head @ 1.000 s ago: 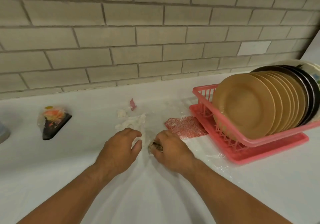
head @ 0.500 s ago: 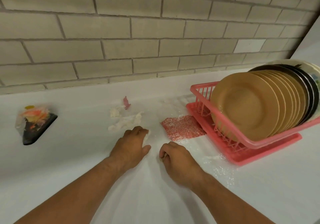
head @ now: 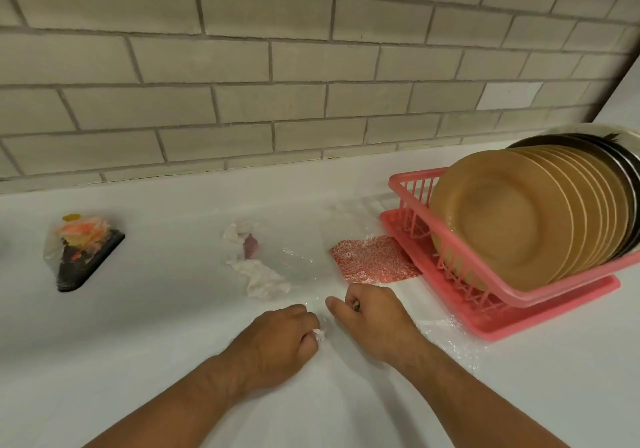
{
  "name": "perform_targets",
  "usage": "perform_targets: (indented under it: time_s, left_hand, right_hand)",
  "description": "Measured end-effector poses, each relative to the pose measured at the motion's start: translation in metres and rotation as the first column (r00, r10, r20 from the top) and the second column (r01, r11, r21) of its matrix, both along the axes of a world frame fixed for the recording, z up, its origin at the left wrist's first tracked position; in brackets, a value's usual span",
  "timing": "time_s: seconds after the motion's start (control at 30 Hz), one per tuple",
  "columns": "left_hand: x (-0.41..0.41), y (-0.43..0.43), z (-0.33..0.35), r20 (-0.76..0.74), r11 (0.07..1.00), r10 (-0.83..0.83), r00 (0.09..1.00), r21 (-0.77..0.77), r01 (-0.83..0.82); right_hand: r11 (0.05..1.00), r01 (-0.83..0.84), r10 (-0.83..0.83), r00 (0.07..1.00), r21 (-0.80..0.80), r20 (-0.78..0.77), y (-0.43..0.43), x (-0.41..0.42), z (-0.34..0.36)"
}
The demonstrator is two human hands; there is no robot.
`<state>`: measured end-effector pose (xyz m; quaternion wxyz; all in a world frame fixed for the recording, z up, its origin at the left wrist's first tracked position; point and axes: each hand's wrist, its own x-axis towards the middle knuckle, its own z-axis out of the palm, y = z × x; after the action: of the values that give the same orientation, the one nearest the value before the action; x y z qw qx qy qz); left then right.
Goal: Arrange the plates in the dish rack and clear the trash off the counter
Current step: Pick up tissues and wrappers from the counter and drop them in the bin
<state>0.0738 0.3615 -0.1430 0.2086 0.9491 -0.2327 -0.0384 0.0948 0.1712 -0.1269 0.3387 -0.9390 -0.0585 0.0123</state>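
Note:
Several tan plates [head: 502, 219] stand upright in a pink dish rack [head: 491, 291] at the right, with dark plates [head: 620, 170] behind them. On the white counter [head: 156, 326] lie crumpled white tissue [head: 256, 274], a small pink scrap [head: 250, 245], a red-printed clear wrapper [head: 374, 258] and thin clear plastic film [head: 450, 340]. My left hand [head: 277, 343] is closed, pinching a small white scrap. Close beside it, my right hand [head: 374, 316] is closed on small trash with a dark bit showing between the fingers.
A triangular black food tray [head: 83, 250] wrapped in clear plastic sits at the far left of the counter. A tiled brick wall [head: 277, 66] runs along the back. The rack's pink drip tray [head: 554, 312] reaches toward the counter's right side.
Both hands drew back toward me from the tissue pile, staying closed. The tissue and pink scrap now lie uncovered beyond my left hand. The view shifted left and down.

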Motion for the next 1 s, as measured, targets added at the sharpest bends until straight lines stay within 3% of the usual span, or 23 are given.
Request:
perform_targets:
  time_s: [0.2, 0.33, 0.43, 0.57, 0.67, 0.83, 0.93, 1.0]
  left_hand:
    - [-0.010, -0.001, 0.007, 0.020, 0.987, -0.049, 0.999, -0.152, 0.052]
    - [-0.007, 0.000, 0.021, 0.010, 0.923, -0.053, 0.999, -0.382, 0.053]
    - [0.004, 0.003, 0.033, 0.017, 0.856, 0.097, 0.995, -0.512, -0.075]
    - [0.036, 0.014, 0.043, 0.101, 0.874, 0.309, 0.946, -0.422, -0.241]
    - [0.062, 0.027, 0.046, 0.057, 0.863, 0.398, 0.916, -0.361, -0.353]
    - [0.100, 0.048, 0.045, -0.069, 0.797, 0.475, 0.877, -0.388, -0.462]
    - [0.120, 0.057, 0.045, 0.043, 0.845, 0.511, 0.859, -0.211, -0.492]
    - [0.133, 0.061, 0.045, 0.121, 0.825, 0.565, 0.816, -0.060, -0.562]
  right_hand:
    - [0.999, 0.032, -0.032, 0.999, -0.016, 0.012, 0.003, 0.006, 0.000]
    - [0.999, 0.039, -0.039, 0.999, -0.005, -0.002, 0.005, 0.011, 0.004]
    - [0.999, 0.040, -0.040, 0.999, 0.001, -0.029, 0.006, 0.013, 0.006]
    - [1.000, 0.004, -0.004, 0.999, -0.013, -0.050, 0.007, 0.015, 0.012]
    - [0.999, -0.047, 0.047, 0.998, -0.011, -0.043, 0.010, 0.017, 0.016]
    - [0.995, -0.096, 0.096, 0.995, -0.040, -0.019, 0.011, 0.023, 0.022]
    - [0.990, -0.115, 0.114, 0.993, -0.077, -0.011, 0.008, 0.027, 0.022]
    - [0.986, -0.126, 0.127, 0.992, -0.112, -0.002, 0.005, 0.029, 0.022]
